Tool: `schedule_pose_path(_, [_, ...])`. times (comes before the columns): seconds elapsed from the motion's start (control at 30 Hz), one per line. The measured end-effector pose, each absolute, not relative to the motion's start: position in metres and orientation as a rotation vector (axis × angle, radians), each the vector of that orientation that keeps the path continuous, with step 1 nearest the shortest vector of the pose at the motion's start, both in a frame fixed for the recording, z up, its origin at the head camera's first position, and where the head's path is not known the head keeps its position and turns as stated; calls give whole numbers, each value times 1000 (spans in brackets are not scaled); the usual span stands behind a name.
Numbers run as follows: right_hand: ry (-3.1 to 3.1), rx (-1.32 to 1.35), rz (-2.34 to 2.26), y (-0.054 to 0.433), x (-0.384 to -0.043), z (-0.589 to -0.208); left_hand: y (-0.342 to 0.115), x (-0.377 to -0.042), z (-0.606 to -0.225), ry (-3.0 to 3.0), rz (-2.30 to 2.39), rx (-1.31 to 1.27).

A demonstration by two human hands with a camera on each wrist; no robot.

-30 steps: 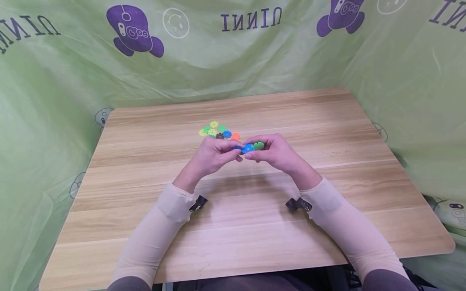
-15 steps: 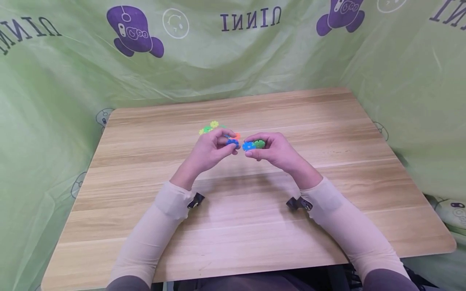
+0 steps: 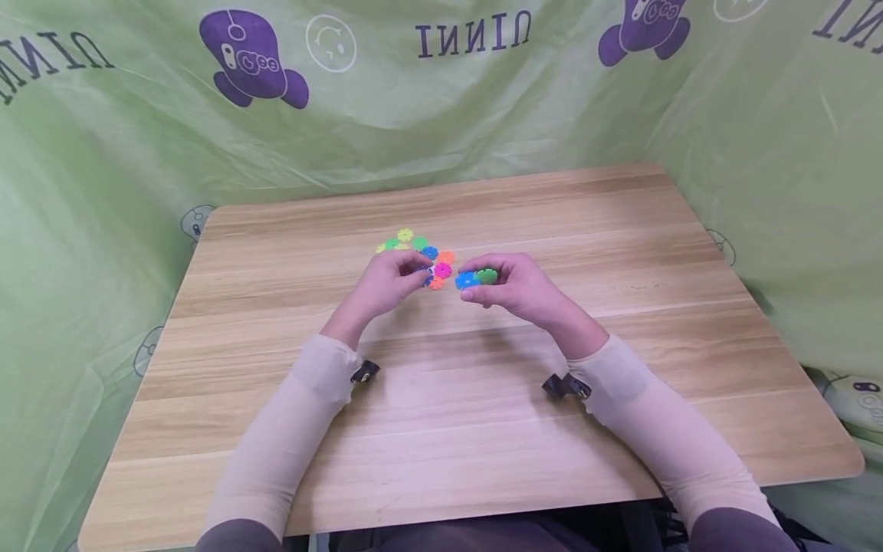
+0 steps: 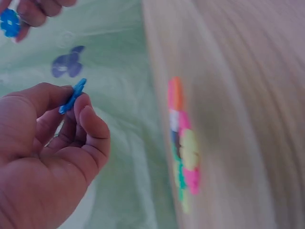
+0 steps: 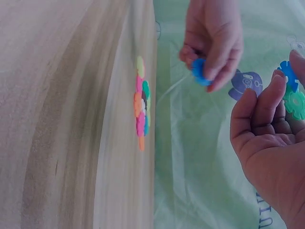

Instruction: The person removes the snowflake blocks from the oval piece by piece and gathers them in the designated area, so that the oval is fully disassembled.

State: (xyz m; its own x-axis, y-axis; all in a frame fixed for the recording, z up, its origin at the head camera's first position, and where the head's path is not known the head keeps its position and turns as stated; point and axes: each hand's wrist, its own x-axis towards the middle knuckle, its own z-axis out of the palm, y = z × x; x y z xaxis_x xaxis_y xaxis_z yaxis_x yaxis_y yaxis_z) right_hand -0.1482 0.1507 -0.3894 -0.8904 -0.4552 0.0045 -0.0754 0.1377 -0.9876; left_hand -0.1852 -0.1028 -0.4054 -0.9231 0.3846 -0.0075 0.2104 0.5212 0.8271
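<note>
In the head view my left hand (image 3: 382, 288) is held over the table, left of my right hand (image 3: 521, 288). It pinches a small notched blue disc (image 4: 74, 96) between thumb and fingertips, seen nearly edge-on in the left wrist view. Between its thumb and fingers, my right hand holds a blue snowflake disc (image 3: 466, 280) joined to a green snowflake disc (image 3: 487, 276). The left hand's disc and this joined pair are apart. Behind the left hand lies a cluster of loose discs, among them a pink disc (image 3: 443, 270); the hand hides part of the cluster.
Yellow (image 3: 405, 234) and orange (image 3: 447, 257) discs lie in the cluster on the wooden table (image 3: 483, 429). A printed green cloth (image 3: 441, 115) hangs behind the table and along both sides. A small black device (image 3: 566, 387) is at the right wrist.
The hands were together with the discs close; now the left hand has drawn away to the left with its blue disc. More of the cluster shows. My right hand has hardly moved.
</note>
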Motion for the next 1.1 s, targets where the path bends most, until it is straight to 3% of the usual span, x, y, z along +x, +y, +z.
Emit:
schedule_pose_path(0.43, [2165,-536,-1750,150,-149,-393,-111,-208,-434,2611,1083,390])
schedule_pose_path(1.1, [2179,-550,-1705,152,-148,-396,-114,-206,-432,2675,991,271])
